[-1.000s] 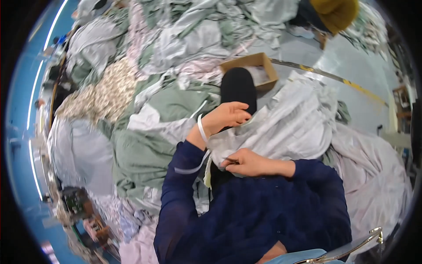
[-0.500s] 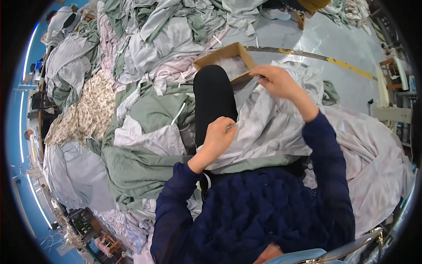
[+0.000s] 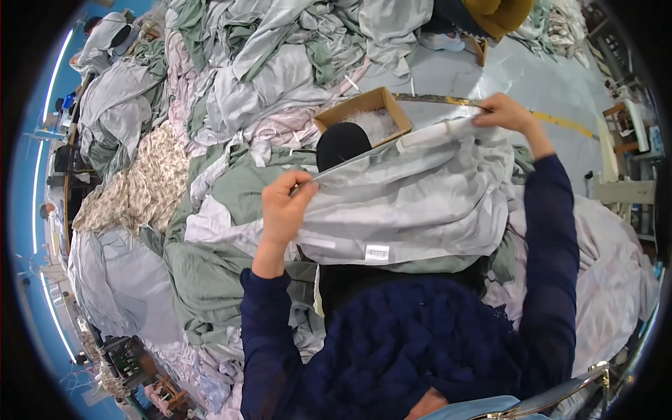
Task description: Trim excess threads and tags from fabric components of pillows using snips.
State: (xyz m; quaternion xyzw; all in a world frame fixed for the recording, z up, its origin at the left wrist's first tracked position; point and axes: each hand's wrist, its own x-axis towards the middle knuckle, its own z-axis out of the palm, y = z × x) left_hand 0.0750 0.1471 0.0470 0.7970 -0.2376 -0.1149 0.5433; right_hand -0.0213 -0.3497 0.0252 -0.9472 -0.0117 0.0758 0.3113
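A light grey-white cloth [image 3: 420, 203] with a green underside lies over my lap, its upper edge drawn up between both hands. My left hand [image 3: 283, 210] pinches that edge at the left corner, fingers closed. Further out to the right, my right hand [image 3: 507, 115] is closed on the other end of the same edge. Something small and dark shows by its fingertips, too small to name. A white label [image 3: 377, 253] is sewn near the cloth's lower hem. My black-clad knee [image 3: 341, 145] shows partly behind the raised edge.
Past my knee, an open cardboard box [image 3: 392, 108] holds pale fluffy scraps. Heaps of green, white and pink cloth [image 3: 217, 280] lie to the left and ahead, with a floral piece [image 3: 140, 182] among them. A pale pink pile [image 3: 581, 266] sits at my right. Yellow tape [image 3: 567, 122] marks the grey floor.
Both hands have moved apart, left hand leftward, right hand rightward. The cloth's edge is now lifted and stretched between them, covering more of my knee, and the white label has come into sight.
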